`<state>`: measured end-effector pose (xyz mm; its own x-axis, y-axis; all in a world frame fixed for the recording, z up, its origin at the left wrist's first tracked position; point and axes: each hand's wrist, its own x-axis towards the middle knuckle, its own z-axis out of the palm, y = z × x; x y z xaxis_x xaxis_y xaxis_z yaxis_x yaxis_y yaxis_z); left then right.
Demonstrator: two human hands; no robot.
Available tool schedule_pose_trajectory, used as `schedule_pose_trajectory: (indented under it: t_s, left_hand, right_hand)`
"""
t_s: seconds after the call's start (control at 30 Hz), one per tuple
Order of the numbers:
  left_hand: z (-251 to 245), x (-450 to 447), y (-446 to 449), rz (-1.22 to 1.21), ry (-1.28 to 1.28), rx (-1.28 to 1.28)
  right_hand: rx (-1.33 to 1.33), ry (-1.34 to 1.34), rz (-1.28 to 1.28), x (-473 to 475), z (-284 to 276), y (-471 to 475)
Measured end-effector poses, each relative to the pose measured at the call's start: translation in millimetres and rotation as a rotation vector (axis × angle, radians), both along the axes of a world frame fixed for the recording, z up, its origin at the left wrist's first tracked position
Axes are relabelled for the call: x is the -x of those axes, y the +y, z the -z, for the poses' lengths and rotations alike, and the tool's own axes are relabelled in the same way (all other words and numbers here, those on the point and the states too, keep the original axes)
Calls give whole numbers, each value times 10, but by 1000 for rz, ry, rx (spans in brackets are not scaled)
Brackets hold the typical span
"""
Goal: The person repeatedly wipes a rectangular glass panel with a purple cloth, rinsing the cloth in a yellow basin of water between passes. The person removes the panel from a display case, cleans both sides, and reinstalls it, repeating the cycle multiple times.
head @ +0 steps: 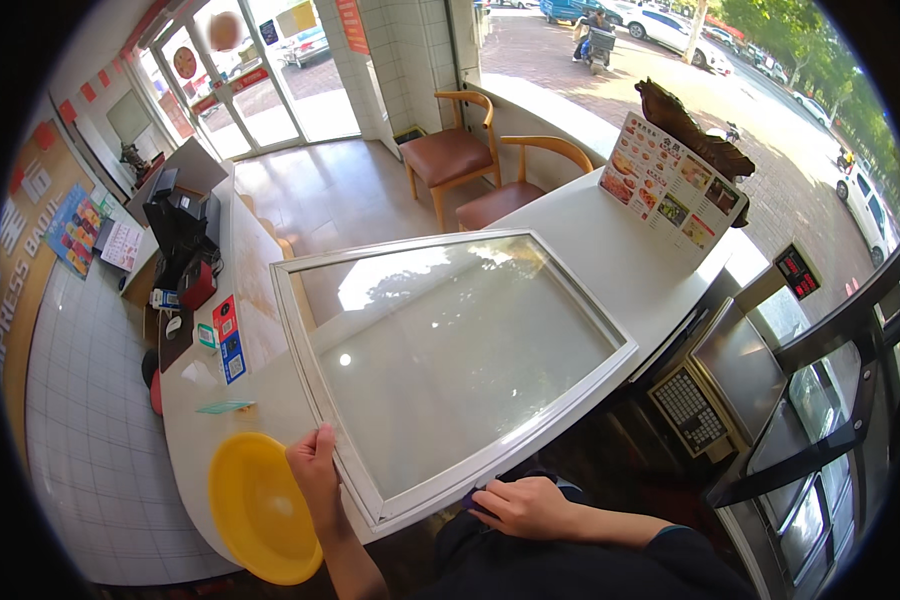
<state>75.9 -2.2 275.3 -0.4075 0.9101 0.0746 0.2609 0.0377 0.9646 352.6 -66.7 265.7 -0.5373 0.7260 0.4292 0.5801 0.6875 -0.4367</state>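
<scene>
A glass pane in a white frame (465, 360) lies flat on the white counter (562, 225), its near edge towards me. My left hand (316, 469) grips the frame's left side close to the near corner, thumb on top. Beside the near edge, my right hand (521, 506) is closed around a dark purple cloth (476, 501), most of it hidden by the fingers. A yellow plastic basin (259, 510) stands just left of my left hand; a little liquid seems to lie in it.
A menu board (671, 187) stands at the counter's far right, before a carved wooden piece (690, 127). Wooden chairs (450, 154) are beyond the counter. A weighing scale with keypad (690, 412) is at right. Code signs (229, 337) and a card (225, 406) sit at left.
</scene>
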Motion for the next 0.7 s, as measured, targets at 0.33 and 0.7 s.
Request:
schedule_pose_trajectory:
  t_s: [0.33, 0.7]
  left_hand:
    - [-955, -760, 211, 84, 39, -141]
    - [-2095, -2167, 697, 92, 181, -227]
  right_hand:
    - [-592, -33, 333, 52, -628, 47]
    - [-744, -165, 435, -1118, -1704, 498]
